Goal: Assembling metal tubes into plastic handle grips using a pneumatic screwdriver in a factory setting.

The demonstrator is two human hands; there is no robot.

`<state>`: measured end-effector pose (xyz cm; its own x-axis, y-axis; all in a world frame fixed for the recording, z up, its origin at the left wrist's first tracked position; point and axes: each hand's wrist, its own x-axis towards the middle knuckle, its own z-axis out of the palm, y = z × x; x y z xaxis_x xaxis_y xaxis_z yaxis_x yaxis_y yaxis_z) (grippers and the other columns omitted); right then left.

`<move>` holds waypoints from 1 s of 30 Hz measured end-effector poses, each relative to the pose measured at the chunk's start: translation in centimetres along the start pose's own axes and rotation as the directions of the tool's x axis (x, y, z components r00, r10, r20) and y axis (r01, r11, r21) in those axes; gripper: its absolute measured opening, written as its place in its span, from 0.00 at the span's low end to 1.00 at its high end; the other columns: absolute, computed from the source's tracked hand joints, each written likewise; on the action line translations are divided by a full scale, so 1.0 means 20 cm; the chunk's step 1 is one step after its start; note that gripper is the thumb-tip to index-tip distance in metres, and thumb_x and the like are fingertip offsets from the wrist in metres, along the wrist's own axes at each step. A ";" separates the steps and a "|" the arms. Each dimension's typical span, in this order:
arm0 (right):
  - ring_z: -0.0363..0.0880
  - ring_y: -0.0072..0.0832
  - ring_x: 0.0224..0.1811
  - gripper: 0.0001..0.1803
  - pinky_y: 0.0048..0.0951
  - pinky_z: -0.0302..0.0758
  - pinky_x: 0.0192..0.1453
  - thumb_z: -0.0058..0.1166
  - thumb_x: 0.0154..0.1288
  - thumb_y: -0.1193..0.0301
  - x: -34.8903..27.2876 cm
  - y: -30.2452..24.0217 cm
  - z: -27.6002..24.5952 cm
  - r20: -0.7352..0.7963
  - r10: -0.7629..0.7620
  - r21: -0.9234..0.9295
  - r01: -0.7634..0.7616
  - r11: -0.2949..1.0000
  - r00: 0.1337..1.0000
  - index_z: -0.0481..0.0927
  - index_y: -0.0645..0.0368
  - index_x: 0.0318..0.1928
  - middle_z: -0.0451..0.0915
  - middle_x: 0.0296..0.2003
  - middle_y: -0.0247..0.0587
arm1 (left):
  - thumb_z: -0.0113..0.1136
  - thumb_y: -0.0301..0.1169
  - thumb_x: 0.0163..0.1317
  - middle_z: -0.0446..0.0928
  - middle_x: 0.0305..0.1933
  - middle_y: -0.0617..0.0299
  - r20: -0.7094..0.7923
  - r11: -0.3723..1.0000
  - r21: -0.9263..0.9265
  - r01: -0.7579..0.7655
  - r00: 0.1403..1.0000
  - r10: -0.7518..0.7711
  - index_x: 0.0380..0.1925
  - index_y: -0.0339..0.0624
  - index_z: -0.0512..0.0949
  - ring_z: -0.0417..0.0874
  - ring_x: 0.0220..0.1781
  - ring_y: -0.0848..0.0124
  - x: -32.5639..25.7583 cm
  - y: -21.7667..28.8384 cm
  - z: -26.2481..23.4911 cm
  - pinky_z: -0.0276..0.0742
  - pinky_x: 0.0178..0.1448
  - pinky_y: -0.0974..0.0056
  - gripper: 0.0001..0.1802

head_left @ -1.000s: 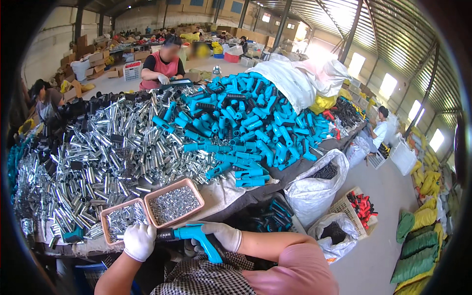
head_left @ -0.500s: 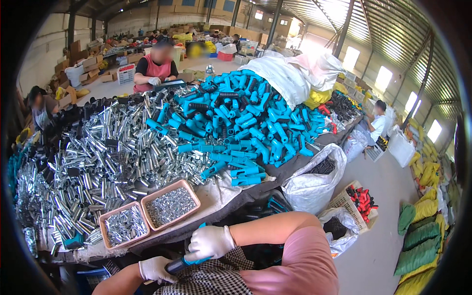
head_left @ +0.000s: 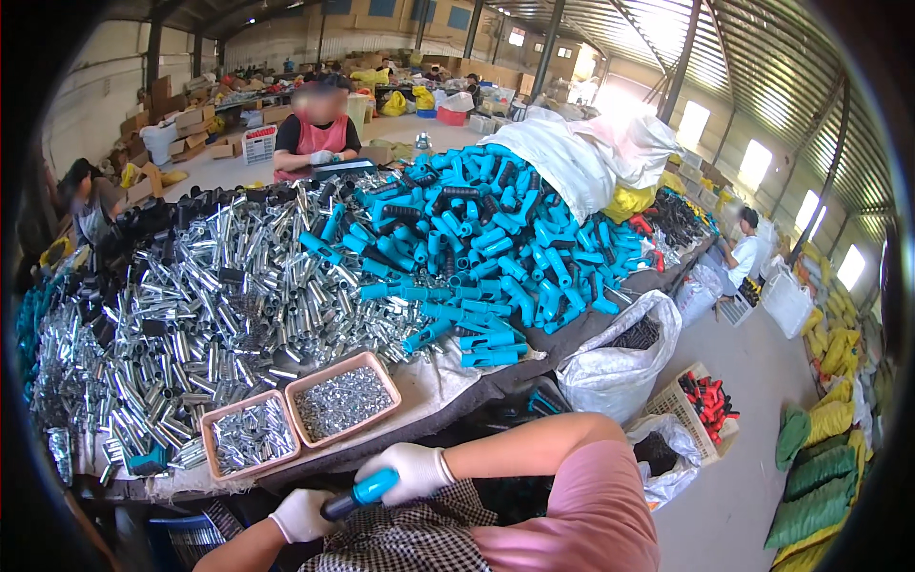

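Both my hands wear white gloves and sit below the table's front edge, over my checked apron. My right hand (head_left: pixel 408 472) grips the blue plastic handle (head_left: pixel 370 488) at its upper end. My left hand (head_left: pixel 301 515) holds the dark lower end of the same piece (head_left: pixel 335 507). Just above them on the table (head_left: pixel 448 381) stand two shallow pink trays: the left tray (head_left: pixel 250 439) holds small shiny metal pins, the right tray (head_left: pixel 341 400) holds small silvery screws or nuts.
A big heap of silver metal tubes (head_left: pixel 191 305) covers the table's left, a heap of blue handles (head_left: pixel 486 248) its right. White sacks (head_left: pixel 620 362) and a basket of red parts (head_left: pixel 705 405) stand on the floor at right. Other people sit across the table and at right.
My hands have dropped from the table edge down to my lap with the blue handle. My right hand now grips it from above and the left from below.
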<state>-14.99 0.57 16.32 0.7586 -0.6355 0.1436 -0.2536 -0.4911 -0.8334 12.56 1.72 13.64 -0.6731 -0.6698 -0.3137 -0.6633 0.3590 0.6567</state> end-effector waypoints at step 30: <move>0.58 0.43 0.75 0.26 0.44 0.54 0.76 0.45 0.64 0.72 0.01 -0.28 -0.07 -0.319 -0.284 0.275 0.375 0.885 0.904 0.73 0.67 0.62 0.69 0.66 0.52 | 0.67 0.39 0.49 0.80 0.23 0.51 -0.310 0.963 0.210 -0.167 0.923 0.228 0.37 0.52 0.83 0.84 0.26 0.53 -0.05 0.05 0.11 0.81 0.33 0.53 0.14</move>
<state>-14.18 2.32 21.80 0.5668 -0.6251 0.5367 0.2249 -0.5093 -0.8307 11.90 4.23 13.07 -0.6708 -0.7381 0.0726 -0.5953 0.5942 0.5408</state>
